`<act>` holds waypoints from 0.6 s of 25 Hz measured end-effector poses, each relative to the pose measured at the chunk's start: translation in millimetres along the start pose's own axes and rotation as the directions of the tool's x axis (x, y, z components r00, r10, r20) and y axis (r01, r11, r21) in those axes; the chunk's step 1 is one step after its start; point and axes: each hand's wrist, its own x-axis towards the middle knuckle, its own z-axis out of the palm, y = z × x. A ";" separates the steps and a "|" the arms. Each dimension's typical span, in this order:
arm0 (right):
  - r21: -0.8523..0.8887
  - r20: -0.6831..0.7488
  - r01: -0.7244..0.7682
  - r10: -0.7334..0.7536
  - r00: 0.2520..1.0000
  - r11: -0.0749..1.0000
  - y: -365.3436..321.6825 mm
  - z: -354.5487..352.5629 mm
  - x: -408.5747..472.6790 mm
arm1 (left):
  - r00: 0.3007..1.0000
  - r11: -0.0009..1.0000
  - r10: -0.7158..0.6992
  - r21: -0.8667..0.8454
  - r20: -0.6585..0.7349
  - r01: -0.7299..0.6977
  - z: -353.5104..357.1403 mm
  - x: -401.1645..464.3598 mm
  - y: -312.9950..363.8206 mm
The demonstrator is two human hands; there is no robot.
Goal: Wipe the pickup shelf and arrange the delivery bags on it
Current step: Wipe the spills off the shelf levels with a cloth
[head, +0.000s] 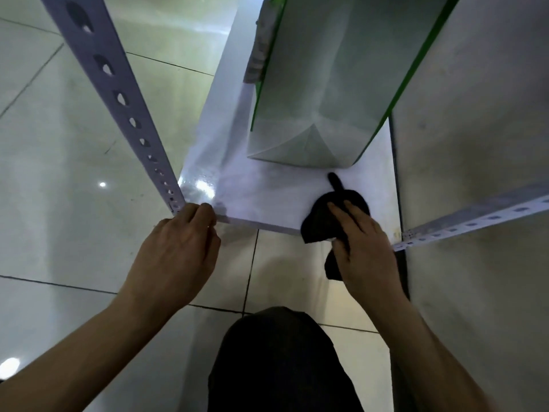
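Wiping is the step in hand, seen from the head camera looking down. The right hand [364, 242] is pressing a black cloth [329, 217] flat onto the white shelf [267, 197] near its front right corner, fingers spread over the cloth, thumb pinching a fold that is hanging off the front edge. The left hand [175, 248] is bracing at the front left corner, fingers curled over the shelf's edge right beside the perforated upright [124, 102], gripping the edge and nothing else.

One delivery bag [323, 93], pale with green edging, is standing on the shelf behind the cloth, toward the back and right side, its folded base just clear of the cloth's tip. A damp sheen is showing near the front left corner, so that patch looks dealt with.

Judging from this, the strip along the front edge and the area under the bag are yet to be covered. The next move calls for sweeping the cloth leftward along the front, then shifting the bag aside to reach beneath it before arranging anything.
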 end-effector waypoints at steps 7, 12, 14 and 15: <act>-0.288 0.122 -0.340 0.387 0.914 0.895 -35.7 10.1 -25.1 | 0.999 0.997 0.042 0.061 0.006 -0.043 -1.1 2.6 7.3; -0.314 0.185 -0.480 0.549 0.815 0.819 -44.8 -5.3 15.2 | 0.999 0.998 0.051 0.034 0.019 -0.052 -0.7 2.0 6.5; -0.344 0.217 -0.534 0.618 0.755 0.773 -37.8 -11.4 44.4 | 0.999 0.998 0.051 0.020 0.016 -0.051 -0.7 2.7 4.7; -0.347 0.234 -0.566 0.654 0.720 0.748 -31.0 -15.4 59.8 | 0.998 0.999 0.052 0.014 0.017 -0.052 -0.9 2.4 4.1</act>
